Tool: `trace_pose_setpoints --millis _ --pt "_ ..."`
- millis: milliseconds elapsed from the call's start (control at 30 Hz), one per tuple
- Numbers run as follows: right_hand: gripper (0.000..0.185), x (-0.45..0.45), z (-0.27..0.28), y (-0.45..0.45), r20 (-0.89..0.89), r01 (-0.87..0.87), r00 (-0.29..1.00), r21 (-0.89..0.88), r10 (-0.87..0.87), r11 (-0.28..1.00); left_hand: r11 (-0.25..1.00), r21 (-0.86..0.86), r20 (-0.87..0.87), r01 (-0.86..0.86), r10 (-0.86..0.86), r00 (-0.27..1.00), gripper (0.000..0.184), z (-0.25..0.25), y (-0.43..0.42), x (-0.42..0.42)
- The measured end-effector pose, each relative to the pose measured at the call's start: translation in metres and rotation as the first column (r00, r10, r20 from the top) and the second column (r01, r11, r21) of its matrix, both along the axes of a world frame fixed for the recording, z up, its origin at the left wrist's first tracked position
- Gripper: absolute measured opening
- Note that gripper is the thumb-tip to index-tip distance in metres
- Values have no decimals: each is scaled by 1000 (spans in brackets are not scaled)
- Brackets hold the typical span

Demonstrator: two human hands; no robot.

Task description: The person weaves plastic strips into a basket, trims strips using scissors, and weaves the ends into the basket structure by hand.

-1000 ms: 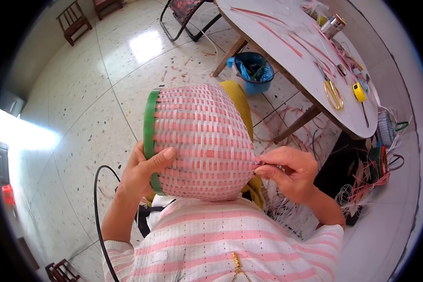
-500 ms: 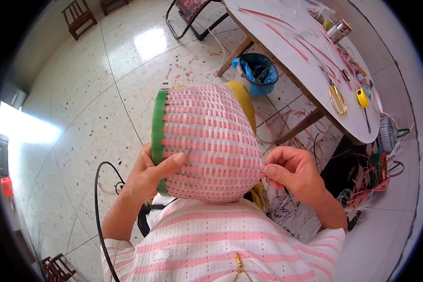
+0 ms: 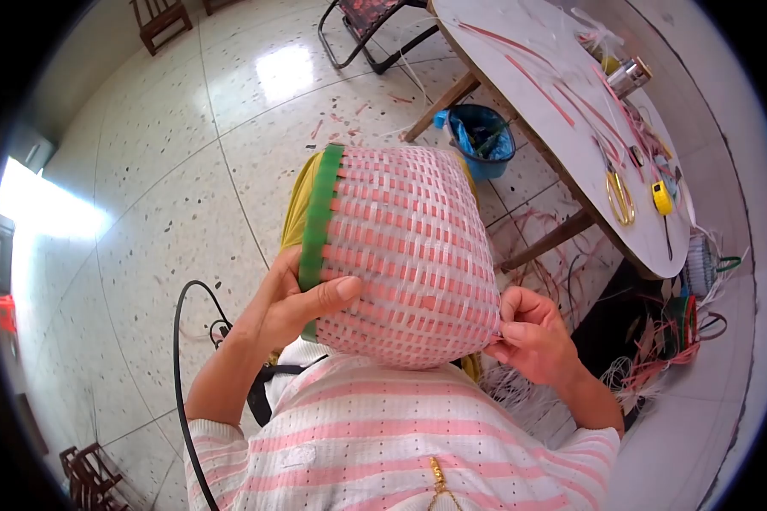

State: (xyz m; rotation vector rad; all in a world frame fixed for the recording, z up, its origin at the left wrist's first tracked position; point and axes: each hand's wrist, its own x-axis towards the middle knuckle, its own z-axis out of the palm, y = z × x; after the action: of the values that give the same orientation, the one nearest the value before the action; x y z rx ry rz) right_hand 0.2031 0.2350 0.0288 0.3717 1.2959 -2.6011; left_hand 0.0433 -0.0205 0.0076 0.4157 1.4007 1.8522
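A woven pink and white basket [image 3: 409, 247] lies on its side over my lap, its green rim [image 3: 319, 221] facing left. My left hand [image 3: 294, 307] grips that rim, thumb on the outside of the weave and fingers hidden inside. At the basket's right end, near its lower edge, my right hand [image 3: 533, 336] has thumb and index finger pinched together against the weave. A small bit of pink shows at those fingertips, too small to make out fully.
On the oval table [image 3: 520, 34] at the upper right lie gold-handled scissors [image 3: 619, 198], a yellow tape measure [image 3: 661, 198], pink strips and a metal can [image 3: 629, 78]. A lined bin [image 3: 479, 140] stands beside its leg. Loose strips [image 3: 554, 247] litter the floor; a black cable [image 3: 179, 366] hangs at left.
The basket and my left hand have shifted right in view, and the basket is tilted slightly. My right hand has moved a little lower, staying at the basket's right end.
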Motion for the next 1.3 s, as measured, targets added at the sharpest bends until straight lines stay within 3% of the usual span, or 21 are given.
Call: trace_pose_setpoints --millis 167,233,367,433,533,900,1100,1167,1200,1267,1300 --pt "4 -1 -1 -5 -43 12 999 -65 -15 998 997 -28 -71 73 -75 995 51 -12 -2 -26" --pt "3 -4 -1 -9 -47 21 999 38 -19 999 998 21 -118 58 -55 991 50 -10 3 -36" --pt "5 -7 7 -13 8 42 999 29 -42 999 995 65 -208 82 -67 976 47 -8 5 -41" --pt "8 -6 5 -14 -7 -22 1000 189 24 982 996 49 -241 81 -67 968 46 -16 5 -41" --pt "9 -3 2 -16 2 -41 999 267 42 963 996 29 -284 88 -76 956 46 -16 3 -41" --pt "9 3 -23 -32 -155 48 988 139 -26 989 993 46 -287 106 -88 954 53 -24 -3 -45" --pt "8 -3 -28 -31 -171 34 985 114 -15 993 987 157 -292 -14 60 954 68 -19 0 -34" --pt "7 -5 -26 -32 -165 37 986 133 -14 990 974 -42 -390 -222 188 901 76 2 -2 -19" --pt "7 -6 -23 -33 -149 26 989 170 -1 985 973 -44 -389 -227 192 901 76 4 -4 -12" --pt "7 -7 -18 -35 -135 10 991 205 18 979 876 -60 -820 -478 230 524 85 6 -7 0" --pt "7 -7 -16 -36 -130 -2 991 235 33 972 874 -62 -822 -482 230 521 85 8 -6 6"
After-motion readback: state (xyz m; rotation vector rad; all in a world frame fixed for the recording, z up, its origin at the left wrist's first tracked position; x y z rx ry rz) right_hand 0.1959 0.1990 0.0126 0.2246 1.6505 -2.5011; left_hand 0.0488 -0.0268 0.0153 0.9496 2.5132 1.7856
